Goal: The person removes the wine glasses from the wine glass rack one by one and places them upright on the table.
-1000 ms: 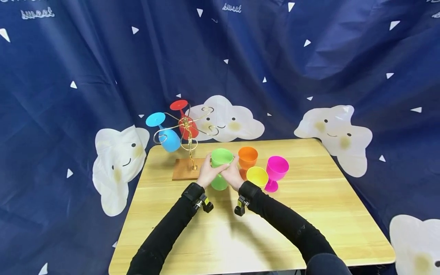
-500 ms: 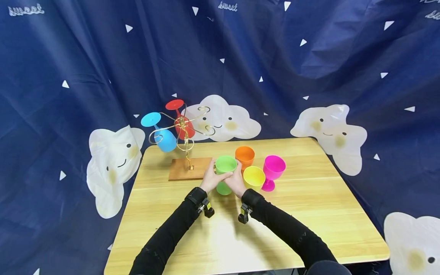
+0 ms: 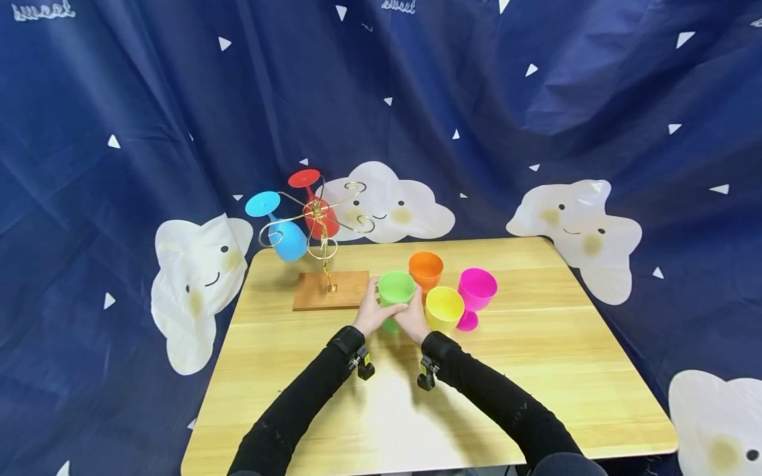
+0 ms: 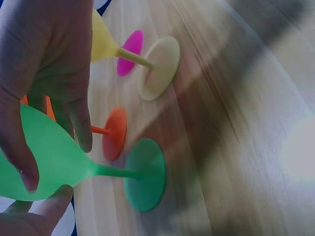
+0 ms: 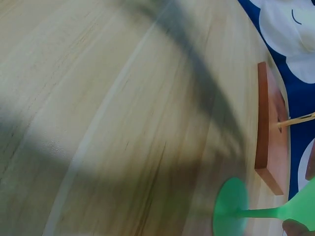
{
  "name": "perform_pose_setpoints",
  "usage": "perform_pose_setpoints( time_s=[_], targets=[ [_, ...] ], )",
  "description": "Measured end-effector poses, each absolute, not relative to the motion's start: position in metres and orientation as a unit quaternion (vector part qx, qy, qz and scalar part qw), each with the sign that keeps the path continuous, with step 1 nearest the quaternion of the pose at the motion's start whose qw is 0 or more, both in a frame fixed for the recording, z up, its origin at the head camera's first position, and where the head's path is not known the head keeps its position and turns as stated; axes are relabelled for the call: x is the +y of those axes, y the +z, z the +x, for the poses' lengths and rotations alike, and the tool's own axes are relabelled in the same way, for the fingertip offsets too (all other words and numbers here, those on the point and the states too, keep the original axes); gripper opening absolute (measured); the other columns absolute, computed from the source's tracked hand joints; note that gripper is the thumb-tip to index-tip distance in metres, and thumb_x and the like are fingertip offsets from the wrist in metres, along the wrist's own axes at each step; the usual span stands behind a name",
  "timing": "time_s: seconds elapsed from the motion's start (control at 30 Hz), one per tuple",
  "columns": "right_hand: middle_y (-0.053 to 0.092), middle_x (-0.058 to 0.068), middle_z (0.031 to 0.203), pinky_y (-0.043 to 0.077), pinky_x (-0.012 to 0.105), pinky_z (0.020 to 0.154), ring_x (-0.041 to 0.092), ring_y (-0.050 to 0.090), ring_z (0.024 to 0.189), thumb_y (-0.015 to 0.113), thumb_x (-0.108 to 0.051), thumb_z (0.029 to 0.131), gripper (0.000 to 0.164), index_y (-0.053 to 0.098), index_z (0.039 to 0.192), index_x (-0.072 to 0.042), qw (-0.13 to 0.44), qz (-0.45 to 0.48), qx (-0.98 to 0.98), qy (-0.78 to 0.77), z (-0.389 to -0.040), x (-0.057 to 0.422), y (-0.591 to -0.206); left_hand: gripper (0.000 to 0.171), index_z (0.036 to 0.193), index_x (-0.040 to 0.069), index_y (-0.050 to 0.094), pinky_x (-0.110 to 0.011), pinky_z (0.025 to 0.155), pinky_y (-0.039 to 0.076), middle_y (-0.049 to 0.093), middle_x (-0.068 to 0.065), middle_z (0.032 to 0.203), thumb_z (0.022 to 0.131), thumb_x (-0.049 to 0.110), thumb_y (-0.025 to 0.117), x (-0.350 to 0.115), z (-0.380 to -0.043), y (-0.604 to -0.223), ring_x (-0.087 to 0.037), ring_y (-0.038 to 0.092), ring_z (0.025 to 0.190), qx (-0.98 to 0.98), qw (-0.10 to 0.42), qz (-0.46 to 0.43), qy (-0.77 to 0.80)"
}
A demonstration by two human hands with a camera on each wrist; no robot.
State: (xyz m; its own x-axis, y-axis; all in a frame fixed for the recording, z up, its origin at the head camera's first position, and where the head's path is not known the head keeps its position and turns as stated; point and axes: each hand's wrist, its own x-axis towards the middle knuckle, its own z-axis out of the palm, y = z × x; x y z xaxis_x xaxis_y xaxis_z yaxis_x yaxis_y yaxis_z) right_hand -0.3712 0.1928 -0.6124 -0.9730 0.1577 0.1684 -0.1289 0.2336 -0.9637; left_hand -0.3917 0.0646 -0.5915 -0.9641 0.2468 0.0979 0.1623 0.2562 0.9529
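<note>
Both hands hold a green plastic goblet (image 3: 397, 289) upright, its bowl between them. The left hand (image 3: 370, 312) grips the bowl from the left, and the right hand (image 3: 413, 319) wraps it from the right, with the thumbs meeting in front. In the left wrist view the goblet's green foot (image 4: 145, 174) appears at the tabletop. Just right of the hands stand a yellow goblet (image 3: 444, 309) and an orange goblet (image 3: 426, 268), with a pink goblet (image 3: 477, 289) beyond them.
Left of the hands, a gold wire rack (image 3: 316, 209) rises from a wooden base (image 3: 309, 299). A blue goblet (image 3: 288, 241) and a red goblet (image 3: 321, 221) hang upside down on it. A dark blue curtain (image 3: 476, 99) backs the wooden table (image 3: 536, 370).
The green goblet has moved right and nearer the front, away from the rack's base and closer to the yellow and orange goblets. Both hands have kept their grip on it.
</note>
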Motion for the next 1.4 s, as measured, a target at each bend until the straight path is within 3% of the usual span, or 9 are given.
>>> perform_pose_setpoints(
  time_s=[0.2,0.43,0.63,0.8,0.97,1.17,1.27,1.4],
  targets=[
    [0.035,0.033,0.147,0.034,0.057,0.118,0.047,0.043,0.132,0.076,0.006,0.072,0.095,0.02,0.148,0.007,0.126,0.009,-0.78,0.612,-0.373,0.195,-0.612,0.084,0.144,0.005,0.038,-0.058,0.108,0.045,0.053,-0.025,0.14,0.079,0.022,0.088,0.066,-0.395,-0.593,-0.041,0.052,0.128,0.796,0.019,0.136,0.59],
    [0.032,0.035,0.15,0.032,0.057,0.119,0.049,0.041,0.135,0.078,0.005,0.073,0.098,0.017,0.149,0.006,0.116,0.009,-0.796,0.594,-0.366,0.196,-0.6,0.088,0.147,0.003,0.034,-0.056,0.11,0.044,0.051,-0.027,0.142,0.079,0.021,0.088,0.065,-0.395,-0.587,-0.041,0.051,0.13,0.805,0.037,0.13,0.578],
    [0.027,0.032,0.157,0.029,0.057,0.121,0.046,0.034,0.143,0.085,0.002,0.072,0.108,0.015,0.155,0.0,0.131,0.037,-0.824,0.55,-0.364,0.2,-0.571,0.102,0.156,-0.004,0.02,-0.057,0.115,0.04,0.036,-0.034,0.153,0.083,0.02,0.085,0.057,-0.395,-0.564,-0.046,0.043,0.138,0.798,0.049,0.133,0.586],
    [0.024,0.031,0.159,0.027,0.056,0.122,0.043,0.027,0.148,0.085,0.001,0.075,0.107,0.015,0.156,-0.001,0.106,0.057,-0.839,0.53,-0.359,0.202,-0.542,0.098,0.157,-0.002,0.024,-0.056,0.114,0.04,0.036,-0.032,0.154,0.084,0.024,0.085,0.037,-0.389,-0.534,-0.047,0.042,0.138,0.813,0.053,0.136,0.564],
    [0.038,0.027,0.153,0.033,0.055,0.119,0.042,0.04,0.14,0.083,-0.014,0.083,0.088,0.031,0.152,0.003,0.123,0.075,-0.861,0.487,-0.357,0.201,-0.512,0.087,0.152,-0.002,0.036,-0.054,0.112,0.043,0.046,-0.028,0.149,0.085,0.025,0.085,0.007,-0.384,-0.504,-0.045,0.047,0.135,0.83,0.03,0.131,0.541],
    [0.06,0.021,0.134,0.05,0.045,0.107,0.034,0.059,0.123,0.071,-0.021,0.097,0.045,0.058,0.133,0.003,0.18,0.132,-0.834,0.504,-0.369,0.179,-0.481,0.076,0.145,-0.002,0.044,-0.05,0.108,0.049,0.054,-0.027,0.141,0.087,0.027,0.083,-0.035,-0.391,-0.488,-0.044,0.055,0.127,0.85,-0.002,0.104,0.517],
    [0.068,0.018,0.12,0.059,0.039,0.095,0.03,0.068,0.108,0.065,-0.024,0.102,0.035,0.063,0.125,0.002,0.158,0.157,-0.817,0.533,-0.373,0.161,-0.468,0.072,0.143,-0.003,0.047,-0.05,0.108,0.049,0.055,-0.027,0.14,0.087,0.026,0.083,-0.059,-0.394,-0.488,-0.043,0.057,0.126,0.856,-0.003,0.088,0.51],
    [0.072,0.021,0.108,0.062,0.042,0.086,0.036,0.073,0.094,0.059,-0.028,0.105,0.039,0.06,0.127,0.004,0.076,0.157,-0.792,0.586,-0.38,0.131,-0.453,0.067,0.14,-0.006,0.049,-0.05,0.108,0.049,0.057,-0.029,0.137,0.089,0.022,0.081,-0.096,-0.398,-0.487,-0.043,0.058,0.125,0.864,-0.009,0.07,0.499]
  ],
)
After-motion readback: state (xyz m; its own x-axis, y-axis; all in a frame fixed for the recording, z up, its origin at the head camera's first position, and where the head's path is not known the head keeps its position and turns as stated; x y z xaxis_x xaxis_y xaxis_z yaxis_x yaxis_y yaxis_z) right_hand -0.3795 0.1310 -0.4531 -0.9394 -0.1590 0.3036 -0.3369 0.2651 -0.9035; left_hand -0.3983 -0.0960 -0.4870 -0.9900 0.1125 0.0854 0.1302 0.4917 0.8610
